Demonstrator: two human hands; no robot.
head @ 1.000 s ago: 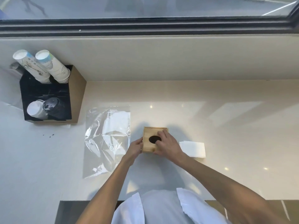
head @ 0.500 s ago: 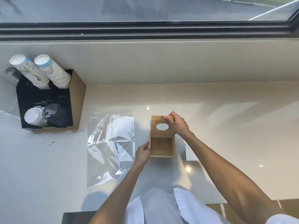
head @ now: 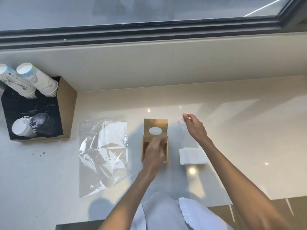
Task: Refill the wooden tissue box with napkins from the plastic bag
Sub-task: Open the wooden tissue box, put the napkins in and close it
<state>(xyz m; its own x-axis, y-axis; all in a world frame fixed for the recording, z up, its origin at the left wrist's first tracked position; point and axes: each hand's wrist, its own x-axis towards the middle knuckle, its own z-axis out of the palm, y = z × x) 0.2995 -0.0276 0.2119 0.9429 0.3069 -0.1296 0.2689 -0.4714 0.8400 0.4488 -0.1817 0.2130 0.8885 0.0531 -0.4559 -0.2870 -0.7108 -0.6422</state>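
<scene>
The wooden tissue box [head: 149,125] lies tipped on the counter, its oval-holed top facing away and its open underside toward me. My left hand [head: 153,151] reaches into that open underside; motion blur hides what the fingers do inside. To the right of the box, my right hand [head: 194,126] hovers open and holds nothing. A flat stack of white napkins [head: 192,156] rests on the counter just under my right forearm. The clear plastic bag [head: 103,151] lies flat and crumpled to the left of the box.
A cardboard cup holder [head: 67,112] stands at the far left with two stacks of paper cups [head: 38,80] and cup lids [head: 33,127]. A raised ledge [head: 166,63] and a window run along the back. The counter's front edge is near my body.
The box was tipped up from flat onto its side. My right hand let go of its top and moved right. My left hand shifted from the box's corner into its open underside.
</scene>
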